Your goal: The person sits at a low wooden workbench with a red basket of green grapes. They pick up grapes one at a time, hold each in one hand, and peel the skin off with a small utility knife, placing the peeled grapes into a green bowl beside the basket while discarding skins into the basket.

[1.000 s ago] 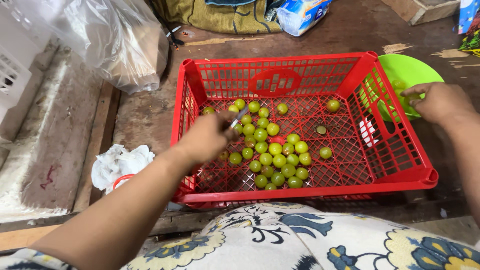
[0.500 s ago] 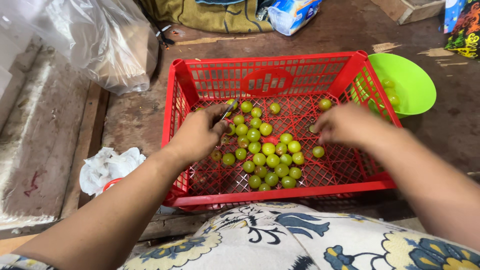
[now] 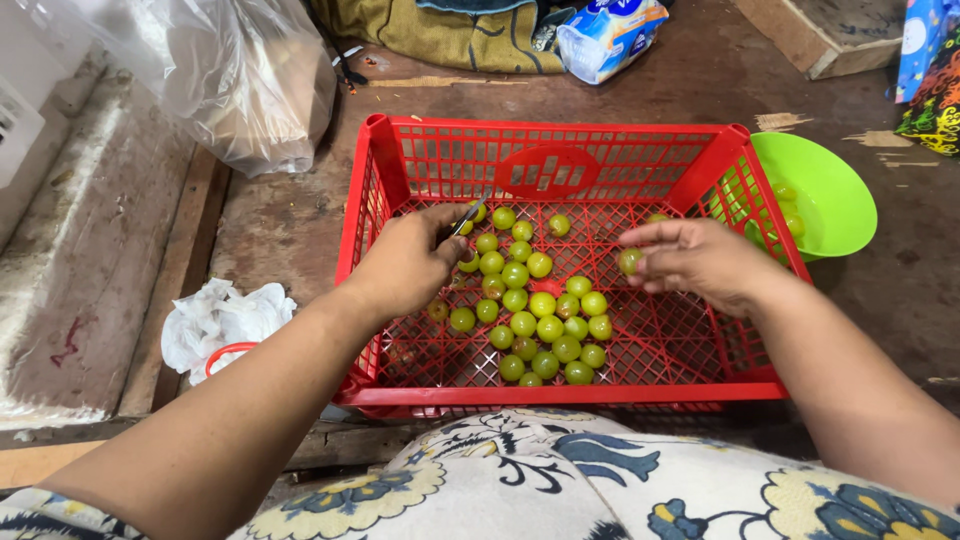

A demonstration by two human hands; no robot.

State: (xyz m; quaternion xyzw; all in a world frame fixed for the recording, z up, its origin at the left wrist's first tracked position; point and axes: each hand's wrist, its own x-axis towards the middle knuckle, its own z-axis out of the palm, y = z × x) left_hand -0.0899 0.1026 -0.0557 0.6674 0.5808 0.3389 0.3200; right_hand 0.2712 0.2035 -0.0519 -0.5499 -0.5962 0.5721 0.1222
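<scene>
Red lattice crate (image 3: 560, 160) of round green fruits (image 3: 530, 320) — left hand (image 3: 410, 262) clenched around a thin blade (image 3: 462, 218), right hand (image 3: 695, 262) pinching one fruit (image 3: 630, 261).

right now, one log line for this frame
left hand: holds small blade | right hand: holds green fruit | crate: red, loose fruit inside | bowl: green, right of crate

worn brown wooden floor (image 3: 280, 220) with scuffs and pale chips, rough grey concrete slab (image 3: 90, 250) along the left edge, clear plastic bag (image 3: 240, 80) slumped up top, crumpled white bag (image 3: 222, 322) lower left — soft, even daylight, nothing fancy
</scene>
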